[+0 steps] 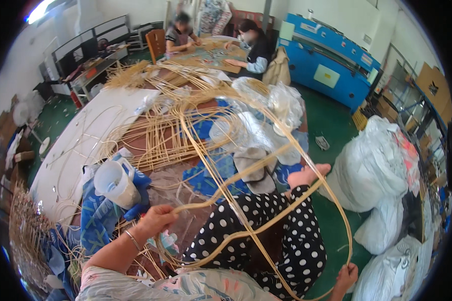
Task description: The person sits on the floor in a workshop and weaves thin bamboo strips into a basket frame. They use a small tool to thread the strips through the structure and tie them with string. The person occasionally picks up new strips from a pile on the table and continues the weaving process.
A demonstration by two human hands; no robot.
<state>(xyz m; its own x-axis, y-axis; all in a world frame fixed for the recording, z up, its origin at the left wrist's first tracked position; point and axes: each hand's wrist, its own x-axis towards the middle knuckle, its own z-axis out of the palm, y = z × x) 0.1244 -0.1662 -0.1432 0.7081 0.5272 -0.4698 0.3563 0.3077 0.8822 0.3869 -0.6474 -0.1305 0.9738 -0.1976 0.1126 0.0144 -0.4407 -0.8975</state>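
Observation:
My left hand (160,219), with a bracelet on the wrist, is closed around one curved strand of a large open frame of bent pale cane (252,232). At the lower right, my right hand (345,277) pinches the frame's outer rim. Long cane strips cross one another within the frame, and pale wrapping shows around some of the crossings. The frame is tilted over my lap, above black trousers with white dots, and reaches out over the table. Near my left hand stands a translucent white plastic jug (118,185).
Loose cane strips (160,135) lie heaped across the table (80,145). Beyond the frame are a grey cap (253,168) and clear plastic bags (286,103). Stuffed white sacks (371,165) stand at the right, a blue machine (326,55) behind. Two people sit at the far end.

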